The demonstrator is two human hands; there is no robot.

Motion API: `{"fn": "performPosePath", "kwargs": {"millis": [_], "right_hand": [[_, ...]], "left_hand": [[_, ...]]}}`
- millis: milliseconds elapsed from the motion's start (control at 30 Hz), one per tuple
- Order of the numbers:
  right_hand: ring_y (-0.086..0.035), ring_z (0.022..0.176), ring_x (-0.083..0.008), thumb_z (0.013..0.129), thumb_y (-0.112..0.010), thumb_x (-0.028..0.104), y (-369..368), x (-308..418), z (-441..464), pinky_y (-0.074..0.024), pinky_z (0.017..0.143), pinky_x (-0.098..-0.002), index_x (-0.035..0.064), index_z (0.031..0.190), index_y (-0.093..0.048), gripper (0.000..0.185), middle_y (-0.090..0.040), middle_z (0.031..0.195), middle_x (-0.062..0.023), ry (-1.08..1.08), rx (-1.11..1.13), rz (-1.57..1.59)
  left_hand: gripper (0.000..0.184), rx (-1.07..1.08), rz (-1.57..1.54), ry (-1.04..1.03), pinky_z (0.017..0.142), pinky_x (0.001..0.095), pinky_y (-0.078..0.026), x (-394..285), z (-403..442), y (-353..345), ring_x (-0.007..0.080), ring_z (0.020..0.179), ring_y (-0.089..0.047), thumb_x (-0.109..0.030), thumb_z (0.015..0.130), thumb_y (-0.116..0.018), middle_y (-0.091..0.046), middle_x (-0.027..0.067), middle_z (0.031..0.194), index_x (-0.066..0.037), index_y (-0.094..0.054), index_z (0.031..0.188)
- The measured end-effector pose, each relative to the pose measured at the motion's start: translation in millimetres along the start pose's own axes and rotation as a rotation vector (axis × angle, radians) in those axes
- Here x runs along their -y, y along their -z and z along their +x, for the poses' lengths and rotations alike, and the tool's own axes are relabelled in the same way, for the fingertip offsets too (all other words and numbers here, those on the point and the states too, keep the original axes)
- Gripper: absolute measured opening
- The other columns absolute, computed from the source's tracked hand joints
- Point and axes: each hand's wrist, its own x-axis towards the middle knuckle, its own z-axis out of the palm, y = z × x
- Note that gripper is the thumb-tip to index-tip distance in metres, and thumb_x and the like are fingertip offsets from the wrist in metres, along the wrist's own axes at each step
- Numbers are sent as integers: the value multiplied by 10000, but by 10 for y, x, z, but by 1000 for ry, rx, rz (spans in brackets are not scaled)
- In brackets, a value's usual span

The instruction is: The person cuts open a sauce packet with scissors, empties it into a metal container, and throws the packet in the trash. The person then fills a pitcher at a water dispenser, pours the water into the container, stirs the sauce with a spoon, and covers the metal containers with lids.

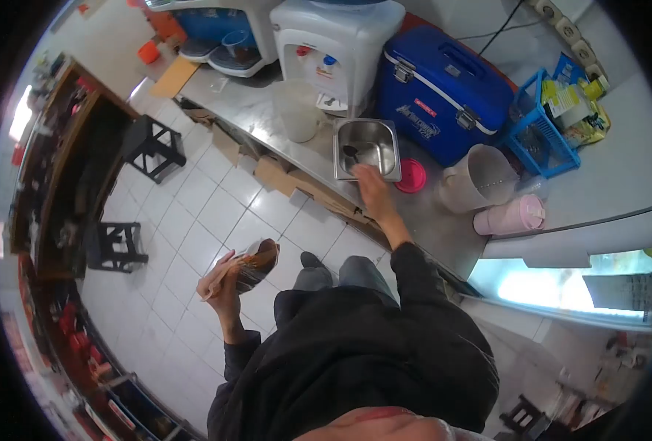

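My left hand (pixel 223 287) is closed around an open brown packet (pixel 256 264), held over the tiled floor with its dark inside showing. Over the counter's front edge, my right hand (pixel 371 184) is at the near rim of a square steel container (pixel 379 133). Its fingers are closed on a dark spoon (pixel 350 151), whose bowl is inside the container. A pink round lid (pixel 412 176) lies right of the container. To its left stands a translucent pitcher (pixel 296 117).
On the metal counter (pixel 429 209) are a white water dispenser (pixel 337 37), a blue cooler box (pixel 443 88), a beige pitcher (pixel 480 178), a pink tumbler (pixel 513 215) and a blue basket (pixel 543 140). Black stools (pixel 153 147) stand at the left. Cardboard (pixel 285 178) juts below the counter.
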Motion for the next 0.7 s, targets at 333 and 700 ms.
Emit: {"fn": "performPosePath", "kwargs": {"millis": [333, 700], "right_hand": [[-483, 1079, -283, 887, -506, 150, 680, -351, -717, -386, 907, -378, 58, 1058, -579, 207, -499, 1205, -136, -354, -126, -301], [-383, 1198, -226, 615, -811, 242, -195, 366, 195, -316, 1005, -357, 63, 1265, -390, 794, -422, 1267, -83, -539, 275, 999]], "left_hand": [[94, 308, -34, 17, 675, 210, -464, 165, 1147, -648, 130, 712, -615, 40, 767, -605, -673, 90, 807, 33, -675, 830], [151, 592, -197, 241, 655, 204, -464, -298, 1469, -1628, 79, 710, -583, -73, 830, -615, -661, 51, 796, 41, -654, 920]]}}
